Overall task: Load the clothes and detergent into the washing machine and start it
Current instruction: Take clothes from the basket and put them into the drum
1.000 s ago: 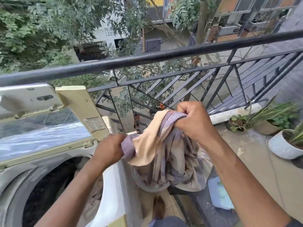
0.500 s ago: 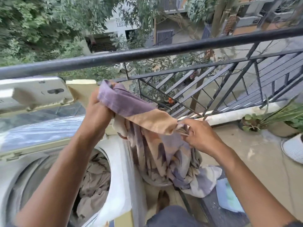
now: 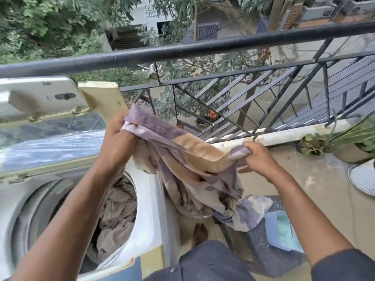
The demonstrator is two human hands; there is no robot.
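A purple and tan patterned cloth (image 3: 194,159) hangs stretched between both hands, beside the right edge of the washing machine. My left hand (image 3: 117,138) grips its upper left corner above the machine's rim. My right hand (image 3: 259,157) pinches the other end, lower and to the right. The cloth's lower part trails into a round metal basin (image 3: 194,213) on the floor. The top-loading washing machine (image 3: 148,216) stands at the left with its lid (image 3: 40,98) raised. Beige clothes (image 3: 117,216) lie in its drum. I cannot pick out any detergent.
A black metal railing (image 3: 203,51) runs across just behind the machine and hands. Potted plants (image 3: 345,142) and a white pot (image 3: 363,177) stand at the right by the low ledge. A light blue packet (image 3: 282,232) lies on a dark surface below the cloth.
My left hand has lifted its end of the cloth up over the machine's rim. My right hand has slid along the edge to the right and lower, spreading the cloth out.
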